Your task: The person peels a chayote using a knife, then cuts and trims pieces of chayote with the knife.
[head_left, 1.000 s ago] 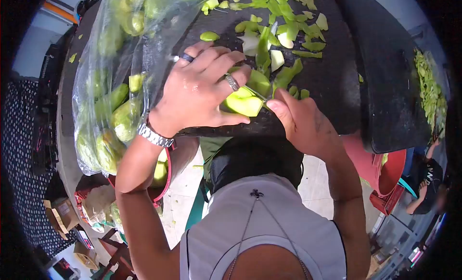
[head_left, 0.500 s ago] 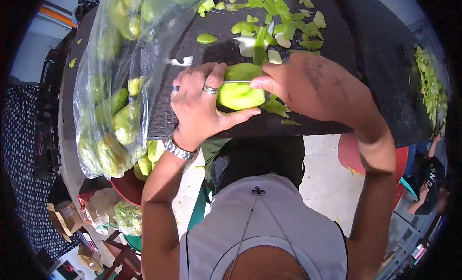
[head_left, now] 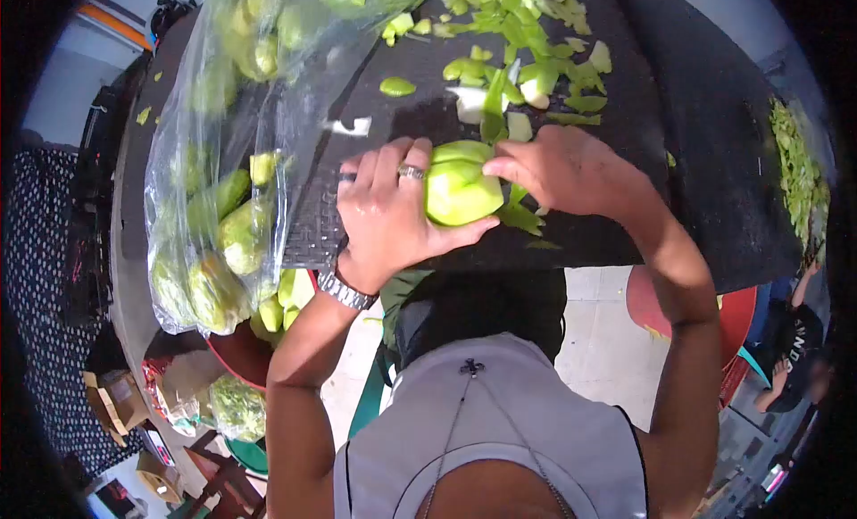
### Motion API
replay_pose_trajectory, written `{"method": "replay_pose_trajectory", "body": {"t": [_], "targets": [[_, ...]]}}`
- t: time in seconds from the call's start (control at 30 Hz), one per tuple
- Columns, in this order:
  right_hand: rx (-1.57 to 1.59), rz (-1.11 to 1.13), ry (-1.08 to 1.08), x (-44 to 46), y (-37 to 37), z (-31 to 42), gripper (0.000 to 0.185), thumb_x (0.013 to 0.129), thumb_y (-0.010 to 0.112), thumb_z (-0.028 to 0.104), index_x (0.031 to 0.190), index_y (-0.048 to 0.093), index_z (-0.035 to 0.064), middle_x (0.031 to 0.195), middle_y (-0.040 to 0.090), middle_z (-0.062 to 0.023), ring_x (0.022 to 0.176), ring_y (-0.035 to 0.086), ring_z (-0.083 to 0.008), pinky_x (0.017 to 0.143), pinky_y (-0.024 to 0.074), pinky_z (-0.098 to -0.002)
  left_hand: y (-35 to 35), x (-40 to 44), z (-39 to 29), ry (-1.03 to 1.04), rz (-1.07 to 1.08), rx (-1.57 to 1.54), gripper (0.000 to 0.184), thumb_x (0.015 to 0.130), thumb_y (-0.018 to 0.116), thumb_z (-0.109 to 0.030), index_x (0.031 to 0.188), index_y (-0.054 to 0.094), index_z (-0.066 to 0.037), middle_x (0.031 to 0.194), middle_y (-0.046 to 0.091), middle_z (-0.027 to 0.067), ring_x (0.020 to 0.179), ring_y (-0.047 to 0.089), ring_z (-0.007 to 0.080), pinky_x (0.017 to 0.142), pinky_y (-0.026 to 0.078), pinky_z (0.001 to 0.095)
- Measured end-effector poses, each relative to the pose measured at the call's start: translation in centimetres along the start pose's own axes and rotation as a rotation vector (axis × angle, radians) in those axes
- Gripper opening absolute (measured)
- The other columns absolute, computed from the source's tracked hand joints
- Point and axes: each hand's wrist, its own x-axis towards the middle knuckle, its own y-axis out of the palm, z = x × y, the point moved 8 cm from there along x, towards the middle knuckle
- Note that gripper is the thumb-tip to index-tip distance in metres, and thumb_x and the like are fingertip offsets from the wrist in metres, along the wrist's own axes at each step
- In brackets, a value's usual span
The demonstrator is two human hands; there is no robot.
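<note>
Fruit (head_left: 462, 198) clasped in left hand (head_left: 386, 196); right hand (head_left: 567, 169) apparently gripping knife (head_left: 471, 158).

Strong light seems to come from above, brightening the backs of the left grip (head_left: 384, 198) and right grip (head_left: 558, 171); between them the green vegetable (head_left: 464, 198) glows, its lower face nearly washed out. Around both, the worktop (head_left: 625, 171) reads dark, its woven texture clearest just left of the left grip. Farther left, glare streaks the clear plastic bag (head_left: 254, 189) and hazes its contents. Below the grips, pale floor (head_left: 594, 340) contrasts with near-black trousers (head_left: 482, 305). Wide-lens distortion bends the surroundings, black vignetting rounds the corners, and the person (head_left: 790, 340) far right looks small and soft.
</note>
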Motion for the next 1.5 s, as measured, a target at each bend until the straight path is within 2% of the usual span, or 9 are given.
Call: {"method": "replay_pose_trajectory", "body": {"t": [0.17, 0.3, 0.4, 0.53, 0.73, 1.03, 1.2, 1.43, 1.5], "targets": [[0.779, 0.256, 0.317, 0.4, -1.6, -2.4, 0.019, 0.103, 0.061, 0.036, 0.104, 0.067, 0.0180, 0.068, 0.047, -0.0020, 0.057, 0.054, -0.0141, 0.053, 0.0457, -0.0332, -0.2, -0.7, 0.7, 0.062, -0.013, -0.072, 0.094, 0.051, 0.089, -0.073, 0.116, 0.068, -0.008, 0.108, 0.067, 0.0111, 0.091, 0.068, 0.0304, 0.081, 0.050, 0.0423], [0.461, 0.378, 0.299, -0.2, -3.6, -0.1, 0.018, 0.101, 0.062, 0.033, 0.102, 0.063, 0.0149, 0.067, 0.055, -0.0061, 0.060, 0.063, -0.0221, 0.055, 0.0483, -0.0384, -0.7, -0.7, 0.6, -0.034, 0.111, -0.179, 0.087, 0.055, 0.092, -0.063, 0.117, 0.068, -0.007, 0.117, 0.068, 0.0128, 0.105, 0.068, 0.0342, 0.092, 0.052, 0.0500], [0.496, 0.402, 0.367, 1.2, -5.5, 0.6, 0.016, 0.102, 0.061, 0.030, 0.102, 0.059, 0.0145, 0.064, 0.058, -0.0050, 0.057, 0.066, -0.0249, 0.052, 0.0483, -0.0394, -2.5, 1.4, -0.4, 0.211, 0.202, -0.116, 0.084, 0.057, 0.093, -0.059, 0.117, 0.067, -0.007, 0.125, 0.067, 0.0133, 0.109, 0.068, 0.0347, 0.093, 0.055, 0.0479], [0.527, 0.471, 0.369, 0.9, -4.8, 2.0, 0.019, 0.102, 0.061, 0.034, 0.101, 0.060, 0.0156, 0.066, 0.056, -0.0038, 0.056, 0.064, -0.0225, 0.050, 0.0460, -0.0372, -0.3, 0.4, 0.1, 0.156, 0.334, -0.246, 0.083, 0.056, 0.093, -0.059, 0.117, 0.067, -0.009, 0.109, 0.073, 0.0099, 0.090, 0.074, 0.0285, 0.076, 0.059, 0.0397], [0.168, 0.297, 0.280, 1.1, -4.9, 1.1, 0.031, 0.100, 0.063, 0.041, 0.098, 0.057, 0.0114, 0.067, 0.060, -0.0063, 0.056, 0.066, -0.0264, 0.050, 0.0481, -0.0390, 0.5, -0.1, 0.4, 0.174, 0.145, -0.217, 0.082, 0.058, 0.089, -0.067, 0.110, 0.066, -0.008, 0.096, 0.072, 0.0079, 0.071, 0.072, 0.0271, 0.061, 0.058, 0.0366], [0.506, 0.359, 0.325, 0.8, -3.0, 0.3, 0.033, 0.099, 0.065, 0.043, 0.097, 0.059, 0.0114, 0.064, 0.060, -0.0064, 0.057, 0.067, -0.0281, 0.051, 0.0483, -0.0384, -0.1, -1.4, -0.1, 0.041, 0.088, -0.201, 0.081, 0.059, 0.092, -0.058, 0.114, 0.065, -0.006, 0.102, 0.072, 0.0097, 0.076, 0.073, 0.0261, 0.067, 0.060, 0.0364], [-0.544, 0.080, -0.060, 0.6, -5.7, 1.0, 0.037, 0.104, 0.056, 0.048, 0.118, 0.061, 0.0144, 0.072, 0.051, 0.0015, 0.059, 0.057, -0.0148, 0.054, 0.0435, -0.0316, -0.6, -0.5, 0.3, 0.011, 0.280, -0.179, 0.087, 0.055, 0.095, -0.040, 0.128, 0.060, -0.009, 0.108, 0.072, 0.0116, 0.083, 0.074, 0.0313, 0.070, 0.060, 0.0405], [0.175, 0.056, 0.167, 1.2, -5.4, 0.4, 0.035, 0.106, 0.054, 0.047, 0.119, 0.060, 0.0160, 0.073, 0.049, 0.0030, 0.058, 0.053, -0.0116, 0.055, 0.0432, -0.0320, 0.3, 1.2, 1.0, 0.156, 0.550, -0.222, 0.089, 0.058, 0.092, -0.031, 0.136, 0.056, -0.008, 0.107, 0.068, 0.0133, 0.087, 0.071, 0.0362, 0.074, 0.057, 0.0446], [0.067, 0.077, 0.134, 1.9, -6.3, 0.2, 0.034, 0.104, 0.056, 0.049, 0.115, 0.061, 0.0169, 0.071, 0.048, 0.0033, 0.057, 0.052, -0.0113, 0.053, 0.0408, -0.0312, 0.8, 1.5, 1.2, 0.164, 0.528, -0.260, 0.087, 0.059, 0.092, -0.031, 0.135, 0.056, -0.007, 0.103, 0.067, 0.0133, 0.087, 0.071, 0.0363, 0.073, 0.057, 0.0447]]}}
